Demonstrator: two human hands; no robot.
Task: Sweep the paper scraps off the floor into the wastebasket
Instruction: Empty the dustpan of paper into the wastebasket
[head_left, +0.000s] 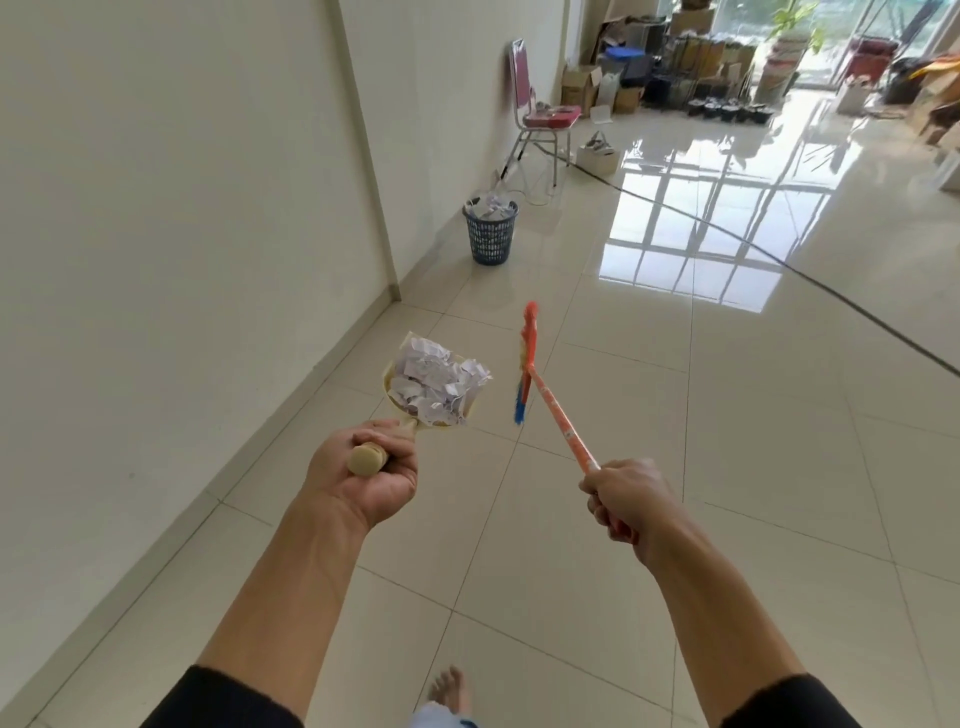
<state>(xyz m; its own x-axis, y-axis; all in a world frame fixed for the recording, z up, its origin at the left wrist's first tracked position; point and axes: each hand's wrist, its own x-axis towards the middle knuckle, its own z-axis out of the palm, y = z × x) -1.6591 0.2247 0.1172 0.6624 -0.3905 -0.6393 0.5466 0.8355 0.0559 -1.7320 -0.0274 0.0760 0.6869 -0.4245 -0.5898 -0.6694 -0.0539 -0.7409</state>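
Cream plastic dustpan (400, 384), heaped with white paper scraps (436, 382), is gripped by left hand (363, 467); orange broom (550, 400) by right hand (623, 499). Blue mesh wastebasket (491, 231) well beyond dustpan, already paper-filled. Bristles blurred.

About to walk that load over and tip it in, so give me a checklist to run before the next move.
1. Left hand grips the dustpan handle: ok.
2. Paper scraps heaped above the pan's rim, some overhanging its edge; may spill: not ok.
3. Right hand holds the broom, head lifted off the floor: ok.
4. Tiles between here and the wastebasket free of obstacles: ok.
5. Room left in the wastebasket, already piled to the rim: not ok.
6. Black cable lies right of the path: ok.
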